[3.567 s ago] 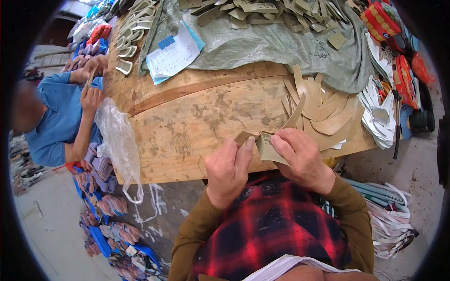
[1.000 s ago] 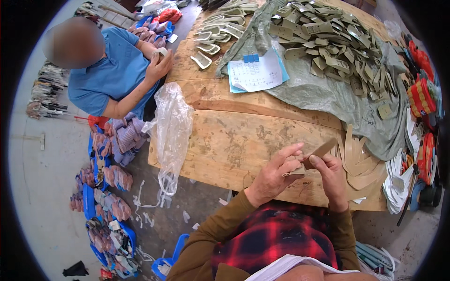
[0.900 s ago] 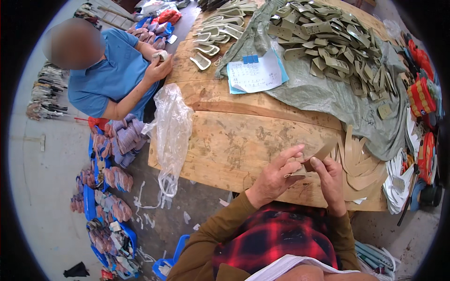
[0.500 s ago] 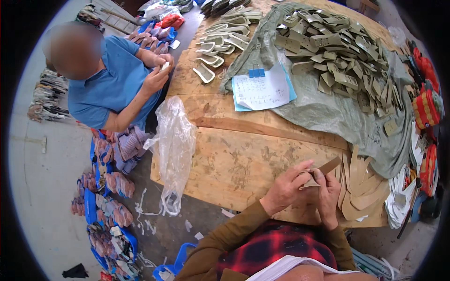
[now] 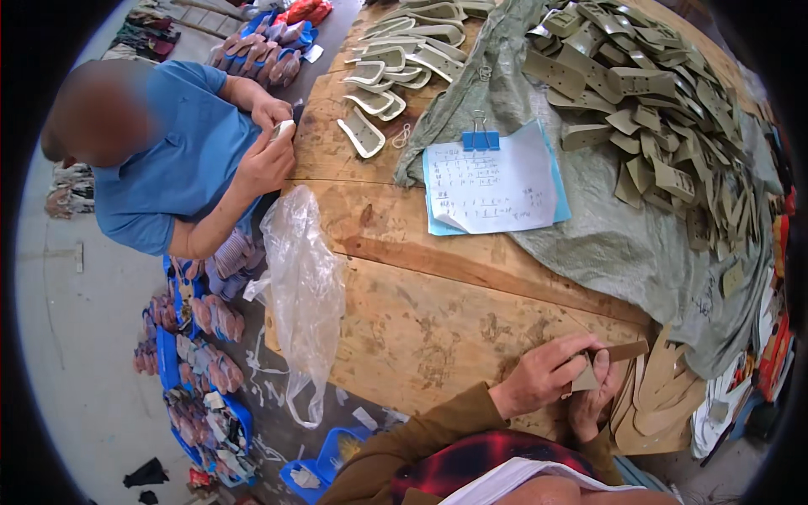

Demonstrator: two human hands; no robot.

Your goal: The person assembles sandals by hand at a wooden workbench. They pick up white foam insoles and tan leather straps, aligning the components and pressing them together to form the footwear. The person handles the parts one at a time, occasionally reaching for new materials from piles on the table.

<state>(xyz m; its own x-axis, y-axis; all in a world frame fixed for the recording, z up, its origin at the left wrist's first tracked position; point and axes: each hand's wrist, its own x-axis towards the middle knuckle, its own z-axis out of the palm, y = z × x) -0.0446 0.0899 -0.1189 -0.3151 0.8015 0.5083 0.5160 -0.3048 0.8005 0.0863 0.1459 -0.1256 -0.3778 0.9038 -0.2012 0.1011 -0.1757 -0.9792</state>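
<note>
My left hand (image 5: 545,375) and my right hand (image 5: 596,406) are close together over the table's near right edge. Between them they grip a bent insole piece, whose olive face (image 5: 585,378) shows between the fingers and whose brown end (image 5: 629,350) sticks out to the right. The left fingers pinch it from above and the left. My right thumb presses on it, while most of the right fingers are hidden. Beside my right hand lies an overlapping stack of flat tan insoles (image 5: 665,396).
A heap of olive insole pieces (image 5: 648,109) covers a grey-green sheet (image 5: 581,261). Clipped papers (image 5: 497,189) lie on the wooden table (image 5: 421,328). White-rimmed insoles (image 5: 391,59) stand behind. A plastic bag (image 5: 303,295) hangs off the left edge, near a blue-shirted person (image 5: 185,151).
My head view has shifted, so the table items appear larger or lower. My hands have drawn closer together, and the held piece has turned, showing more of its olive face.
</note>
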